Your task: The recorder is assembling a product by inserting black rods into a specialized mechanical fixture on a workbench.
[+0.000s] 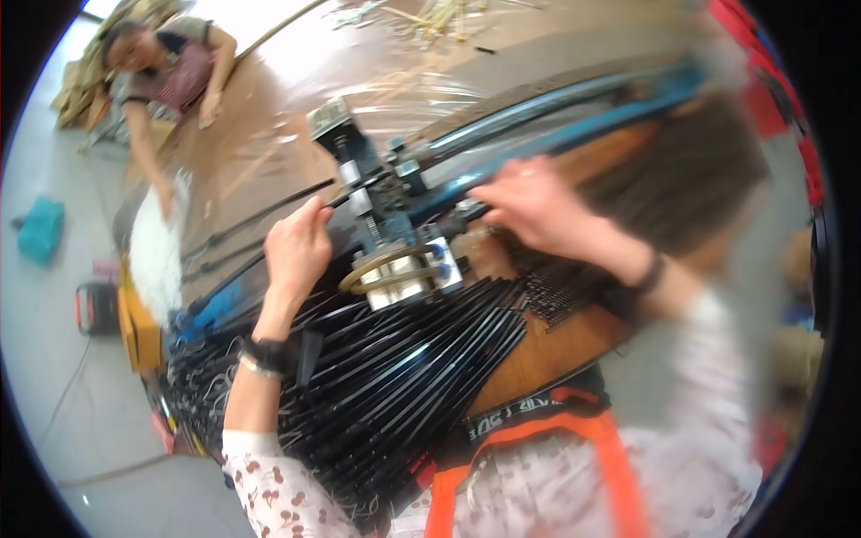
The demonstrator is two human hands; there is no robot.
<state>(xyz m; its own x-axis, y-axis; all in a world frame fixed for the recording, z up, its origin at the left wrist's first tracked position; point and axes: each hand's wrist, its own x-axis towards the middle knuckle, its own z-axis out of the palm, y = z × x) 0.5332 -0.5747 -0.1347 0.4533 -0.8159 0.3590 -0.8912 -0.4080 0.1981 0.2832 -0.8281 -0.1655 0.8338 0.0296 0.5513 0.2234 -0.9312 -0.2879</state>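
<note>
My left hand (299, 248) is closed, its fingertips pinching a thin black rod (356, 192) that runs up and right into a small metal machine (386, 202). The machine has a silver block, a looped tan hose (392, 268) and blue fittings. To its right, beside a blue rail (547, 142), my right hand (529, 204) has curled fingers with the thumb and forefinger drawn together. Motion blurs it, and what it grips, if anything, is hidden. A fanned bundle of glossy black rods (404, 363) lies below both hands, nearest my left forearm.
A dark mass of rods (673, 179), blurred, lies on the right. Across the brown, plastic-covered table (269, 148), another person (170, 67) reaches toward a white bundle (157, 251). A yellow box (139, 323), black case (97, 308) and teal bag (40, 231) are at left.
</note>
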